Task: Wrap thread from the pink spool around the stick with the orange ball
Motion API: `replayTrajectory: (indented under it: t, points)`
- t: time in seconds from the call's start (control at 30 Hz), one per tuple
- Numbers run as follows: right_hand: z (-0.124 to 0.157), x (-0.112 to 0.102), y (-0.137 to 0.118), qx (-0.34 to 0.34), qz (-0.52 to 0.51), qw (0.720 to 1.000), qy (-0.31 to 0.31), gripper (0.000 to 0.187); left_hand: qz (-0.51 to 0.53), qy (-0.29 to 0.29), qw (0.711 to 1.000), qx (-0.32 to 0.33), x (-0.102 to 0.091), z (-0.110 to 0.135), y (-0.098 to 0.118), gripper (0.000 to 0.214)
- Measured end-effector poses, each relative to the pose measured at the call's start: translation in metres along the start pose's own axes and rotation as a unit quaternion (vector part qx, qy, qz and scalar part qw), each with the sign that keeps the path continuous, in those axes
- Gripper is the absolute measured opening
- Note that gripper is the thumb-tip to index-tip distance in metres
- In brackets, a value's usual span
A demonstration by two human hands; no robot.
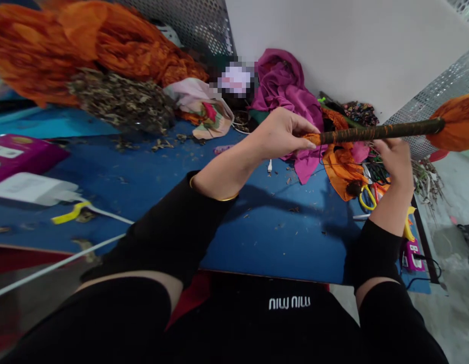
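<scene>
A long, dark, stick-like wrapped roll (pixel 378 132) is held nearly level above the table, with thin orange lines across its surface. Orange cloth shows at both ends, a short tip on the left and a loose puffed part (pixel 456 124) on the right. My left hand (pixel 285 132) pinches the orange left tip between thumb and fingers. Farther right, my right hand (pixel 396 159) is closed at the roll from below, its fingers partly hidden and slightly blurred. Below the roll lie a smaller orange cloth (pixel 342 169) and yellow-handled scissors (pixel 367 198).
A blue table (pixel 272 237) carries scattered dry bits. At the back are an orange cloth heap (pixel 105 43), dried plant matter (pixel 122 98) and magenta cloth (pixel 285 83). A white charger (pixel 35 188) with a cable lies left; a purple power box (pixel 412 255) sits at the right edge.
</scene>
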State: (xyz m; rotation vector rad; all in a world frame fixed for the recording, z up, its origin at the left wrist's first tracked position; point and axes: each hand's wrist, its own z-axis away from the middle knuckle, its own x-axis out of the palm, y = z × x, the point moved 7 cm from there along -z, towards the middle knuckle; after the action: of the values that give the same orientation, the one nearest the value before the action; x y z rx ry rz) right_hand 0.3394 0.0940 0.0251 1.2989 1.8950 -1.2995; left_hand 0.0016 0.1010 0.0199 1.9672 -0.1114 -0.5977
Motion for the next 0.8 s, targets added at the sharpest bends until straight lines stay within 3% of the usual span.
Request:
replayTrajectory:
  t: [0.03, 0.1, 0.17, 0.23, 0.3, 0.4, 0.5, 0.63, 0.73, 0.8]
  points:
    - [0.005, 0.016, -0.024, -0.015, -0.088, 0.995, -0.045, 0.033, 0.012, 0.006, 1.0, 0.0, 0.001, 0.001, 0.002, 0.022]
    - [0.02, 0.049, -0.075, -0.063, -0.252, 0.959, -0.114, 0.042, 0.032, 0.012, 0.999, -0.002, 0.002, 0.003, 0.007, 0.019]
    - [0.037, 0.076, -0.114, -0.095, -0.346, 0.924, -0.134, 0.049, 0.047, 0.01, 0.999, -0.004, 0.003, 0.005, 0.011, 0.017]
    - [0.055, 0.092, -0.135, -0.097, -0.369, 0.915, -0.128, 0.046, 0.055, 0.002, 0.998, -0.006, 0.003, 0.007, 0.013, 0.014]
    - [0.074, 0.094, -0.145, -0.091, -0.351, 0.927, -0.096, 0.041, 0.055, -0.004, 0.998, -0.008, 0.005, 0.011, 0.012, 0.012]
    - [0.105, 0.068, -0.153, -0.115, -0.304, 0.945, 0.021, 0.04, 0.039, -0.003, 0.999, -0.011, 0.012, 0.021, 0.007, 0.016]
    - [0.132, 0.044, -0.163, -0.163, -0.312, 0.928, 0.122, 0.034, 0.0, 0.007, 1.0, -0.005, 0.022, 0.033, 0.002, 0.023]
    - [0.145, 0.056, -0.167, -0.155, -0.439, 0.879, 0.106, 0.04, -0.071, -0.002, 0.997, -0.012, 0.038, 0.048, -0.007, 0.031]
    - [0.144, 0.076, -0.161, -0.103, -0.511, 0.849, 0.088, 0.046, -0.14, -0.013, 0.99, -0.035, 0.044, 0.057, -0.012, 0.033]
    - [0.144, 0.086, -0.155, -0.054, -0.526, 0.844, 0.089, 0.049, -0.191, -0.01, 0.98, -0.049, 0.045, 0.062, -0.014, 0.035]
